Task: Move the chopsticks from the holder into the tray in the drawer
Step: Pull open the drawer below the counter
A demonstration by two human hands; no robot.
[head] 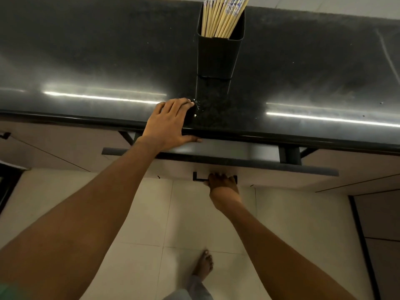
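While you stand at the dark tabletop (86,61), its polished surface fills the upper half of your view, with pale floor tiles (173,213) below. Under its front edge the drawer (259,167) is pulled out only a little, so the tray inside cannot be seen. Your left hand (168,124) lies flat and spread on the tabletop edge, holding nothing. Your right hand (223,182) is curled around the black drawer handle (198,177). Farther back stands the black square holder (218,55), upright, and the chopsticks (223,16) are bunched inside it, their patterned tops leaning right.
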